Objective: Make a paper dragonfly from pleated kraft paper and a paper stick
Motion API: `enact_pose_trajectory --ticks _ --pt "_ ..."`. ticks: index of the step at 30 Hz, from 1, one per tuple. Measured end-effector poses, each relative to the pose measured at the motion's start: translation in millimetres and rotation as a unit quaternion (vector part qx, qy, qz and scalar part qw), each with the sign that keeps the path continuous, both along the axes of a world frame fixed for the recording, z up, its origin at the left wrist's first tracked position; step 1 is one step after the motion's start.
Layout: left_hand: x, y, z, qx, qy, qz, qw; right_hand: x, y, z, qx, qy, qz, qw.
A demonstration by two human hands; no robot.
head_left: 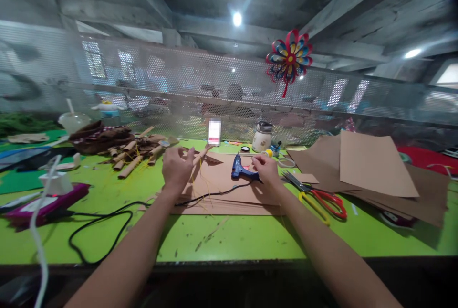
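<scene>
My left hand (177,169) is closed around a rolled brown paper piece (201,155), with thin yellow strands hanging below it. My right hand (265,168) has its thumb and fingers pinched together beside a blue glue gun (243,168); anything between the fingertips is too small to tell. The glue gun lies on brown paper sheets (229,193), nozzle pointing up and away, its black cord running left across the sheets.
Scissors with red (329,203) and yellow handles lie right of the sheets, near stacked brown paper (375,164). Brown rolls (130,167) are piled left. A purple power strip (50,203) sits front left. Behind stand a jar (262,138) and a phone (214,132).
</scene>
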State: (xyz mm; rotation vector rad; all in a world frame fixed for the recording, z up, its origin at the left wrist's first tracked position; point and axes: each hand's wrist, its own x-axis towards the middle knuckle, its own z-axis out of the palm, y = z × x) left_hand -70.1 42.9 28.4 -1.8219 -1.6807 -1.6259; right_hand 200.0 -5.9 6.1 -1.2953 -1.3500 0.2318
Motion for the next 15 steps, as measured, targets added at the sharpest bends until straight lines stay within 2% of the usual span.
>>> enact_pose_trajectory --ticks 3,7,11,15 --pt "-1.4 -1.3 0.7 0.074 -0.001 -0.037 0.997 4.5 2.5 -3.3 0.004 -0.002 -0.026 1.000" --pt "4.4 -11.1 2.2 0.113 0.011 -0.078 0.990 9.5 3.7 -5.0 0.007 -0.023 -0.054 0.998" --pt "15.3 -22.8 2.2 0.120 0.053 -0.145 0.981 7.1 3.6 -7.3 0.013 -0.067 -0.054 0.996" --pt "20.7 -28.2 1.0 0.087 0.064 -0.203 0.973 0.1 1.6 -9.7 0.024 -0.126 -0.051 0.990"
